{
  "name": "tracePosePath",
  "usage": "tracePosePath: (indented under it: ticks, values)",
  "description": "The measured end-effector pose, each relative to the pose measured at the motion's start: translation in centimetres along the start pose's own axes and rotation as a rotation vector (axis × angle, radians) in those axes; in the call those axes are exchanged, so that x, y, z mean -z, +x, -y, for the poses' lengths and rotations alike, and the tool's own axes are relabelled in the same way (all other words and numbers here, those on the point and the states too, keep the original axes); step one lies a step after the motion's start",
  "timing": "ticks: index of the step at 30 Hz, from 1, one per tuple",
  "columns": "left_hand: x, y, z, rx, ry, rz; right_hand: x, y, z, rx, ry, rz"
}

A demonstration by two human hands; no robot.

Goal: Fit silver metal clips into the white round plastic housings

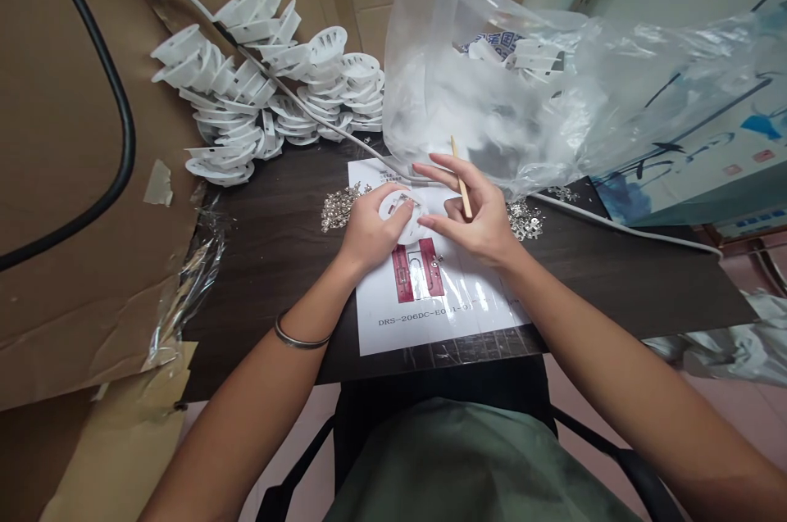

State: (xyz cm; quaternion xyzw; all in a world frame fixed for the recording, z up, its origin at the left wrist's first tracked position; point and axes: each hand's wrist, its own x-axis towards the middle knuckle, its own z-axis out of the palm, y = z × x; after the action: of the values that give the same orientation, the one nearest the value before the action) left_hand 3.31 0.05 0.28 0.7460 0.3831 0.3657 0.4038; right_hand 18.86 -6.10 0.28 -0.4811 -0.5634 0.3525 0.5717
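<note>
Left hand: the left hand (369, 233) is curling around a small round white plastic disc (401, 212), thumb lying across its top and the other fingers wrapping its near edge, so the grip is closing snugly on the piece.

Right hand: the right hand (476, 219) is pinching a thin wooden stick (461, 178) between thumb and forefinger; the remaining fingers are stretching out flat, and their tips are reaching toward the disc's right edge. The stick is pointing up and away from the person.

Where the disc is: it is sitting just above a white printed sheet (430, 301) lying on the dark tabletop (276, 260), right over the red marking on that sheet.

How the disc is likely handling: it is looking light, stiff and smooth, a thin moulded part, so holding it by the rim with a thumb on top seems the safe way; squeezing the middle could be bending small features.

Small metal parts: two loose heaps are lying on the table, one heap (338, 206) just left of the left hand and another (524, 220) just beside the right hand. They are looking tiny and easily scattered.

Stock behind: a pile of white plastic discs (270, 88) is resting against cardboard (74, 178), with a clear plastic bag (492, 71) standing beyond the hands.

Cable: a white cable (615, 219) is running across the table's far side.
</note>
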Motion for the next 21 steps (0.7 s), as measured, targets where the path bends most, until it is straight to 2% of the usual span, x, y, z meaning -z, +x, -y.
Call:
tracePosePath:
  ticks: [3, 9, 13, 17, 19, 21]
  values:
    - [0.0, 0.0, 0.2, 0.020, 0.012, 0.018, -0.1, -0.1, 0.0, -0.014, 0.024, -0.103]
    - [0.1, 0.0, 0.0, 0.033, 0.013, 0.027, 0.0, 0.4, 0.0, -0.190, 0.180, -0.261]
    - [0.1, -0.1, -0.1, 0.030, -0.008, 0.034, 0.1, 0.9, -0.1, -0.217, 0.251, -0.334]
    - [0.1, -0.1, -0.1, 0.025, -0.014, 0.024, 0.3, 1.0, -0.1, -0.239, 0.328, -0.211]
    - [0.1, -0.1, -0.1, 0.030, -0.018, 0.009, 0.3, 0.9, 0.0, -0.226, 0.287, -0.126]
    - [0.1, -0.1, -0.1, 0.027, -0.029, 0.001, 0.2, 0.8, 0.2, -0.204, 0.228, -0.094]
